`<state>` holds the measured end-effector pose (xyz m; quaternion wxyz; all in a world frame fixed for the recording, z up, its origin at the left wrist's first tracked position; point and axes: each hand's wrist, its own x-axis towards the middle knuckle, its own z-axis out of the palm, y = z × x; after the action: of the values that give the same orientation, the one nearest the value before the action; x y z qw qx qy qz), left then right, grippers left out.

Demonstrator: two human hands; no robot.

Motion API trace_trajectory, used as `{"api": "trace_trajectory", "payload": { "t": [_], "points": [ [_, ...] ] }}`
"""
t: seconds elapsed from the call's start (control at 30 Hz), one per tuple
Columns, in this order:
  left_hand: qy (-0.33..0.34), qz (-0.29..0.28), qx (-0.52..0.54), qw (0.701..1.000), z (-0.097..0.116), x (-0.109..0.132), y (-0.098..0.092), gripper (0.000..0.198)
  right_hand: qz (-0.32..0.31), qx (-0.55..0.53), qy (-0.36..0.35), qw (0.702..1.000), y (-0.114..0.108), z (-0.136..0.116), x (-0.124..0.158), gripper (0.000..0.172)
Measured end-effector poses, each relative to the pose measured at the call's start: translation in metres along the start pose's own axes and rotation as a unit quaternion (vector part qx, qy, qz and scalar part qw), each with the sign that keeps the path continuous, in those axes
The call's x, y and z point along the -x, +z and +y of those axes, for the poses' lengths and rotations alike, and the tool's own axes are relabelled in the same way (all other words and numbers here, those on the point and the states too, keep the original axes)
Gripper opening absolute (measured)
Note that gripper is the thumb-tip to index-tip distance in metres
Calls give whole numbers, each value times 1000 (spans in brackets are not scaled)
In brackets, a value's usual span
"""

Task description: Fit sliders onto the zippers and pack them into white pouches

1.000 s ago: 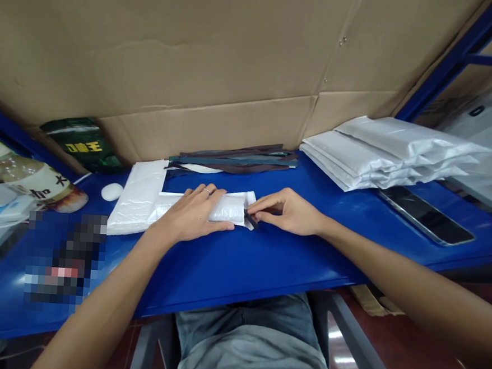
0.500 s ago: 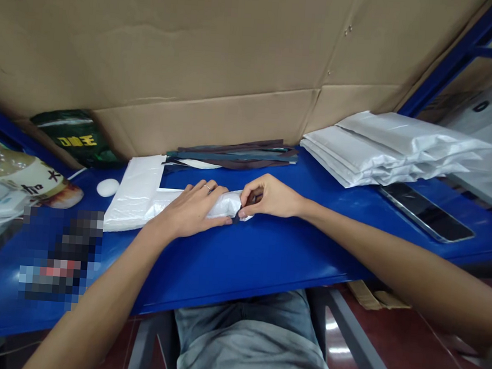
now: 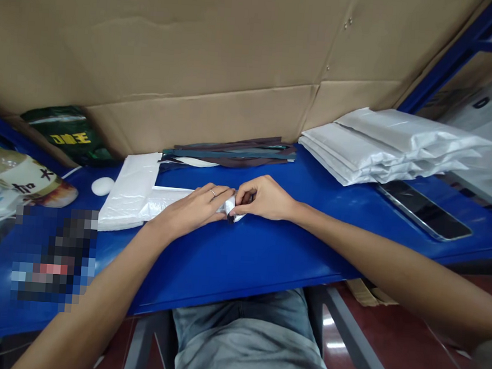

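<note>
A narrow, silvery-white padded sleeve lies crosswise on the blue table. My left hand rests over it, fingers together on top and thumb along the near side, holding it down. At its right end my right hand is closed in a pinch on the folded end of the sleeve. Something small and dark shows beneath that end; my fingers hide most of it. The two hands touch or nearly touch. The sleeve's left end meets a wider white padded envelope.
Dark, teal and white strips lie along the cardboard wall. Stacked white padded envelopes and a phone are on the right. A white egg-shaped object, bottle, green bag and blurred-out object stand left.
My left hand has slid slightly right along the sleeve, closer to my right hand. The right hand has shifted a little left, and the sleeve's end now looks folded over at its fingertips.
</note>
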<state>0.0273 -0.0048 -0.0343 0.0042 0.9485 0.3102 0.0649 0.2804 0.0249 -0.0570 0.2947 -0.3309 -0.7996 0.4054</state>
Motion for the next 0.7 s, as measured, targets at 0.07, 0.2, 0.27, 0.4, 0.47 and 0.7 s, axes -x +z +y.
{"api": "trace_trajectory", "payload": {
  "t": [0.07, 0.2, 0.27, 0.4, 0.47, 0.7],
  "points": [
    [3, 6, 16, 1000, -1, 1, -1, 47, 16, 49, -11, 999, -2, 0, -1, 18],
    [-4, 11, 48, 999, -1, 2, -2, 55, 27, 105, -15, 994, -5, 2, 0, 11],
    [-10, 7, 57, 998, -1, 2, -1, 60, 30, 122, -3, 992, -3, 2, -1, 14],
    [-17, 4, 63, 998, 0, 2, 2, 62, 46, 252, 35, 966, 9, -4, -10, 8],
    [-22, 6, 67, 997, 1, 2, 2, 61, 41, 330, 52, 942, 15, -8, -17, 8],
    [-50, 68, 97, 992, 4, 0, -5, 46, 68, 321, 67, 942, 21, -7, -19, 6]
  ]
}}
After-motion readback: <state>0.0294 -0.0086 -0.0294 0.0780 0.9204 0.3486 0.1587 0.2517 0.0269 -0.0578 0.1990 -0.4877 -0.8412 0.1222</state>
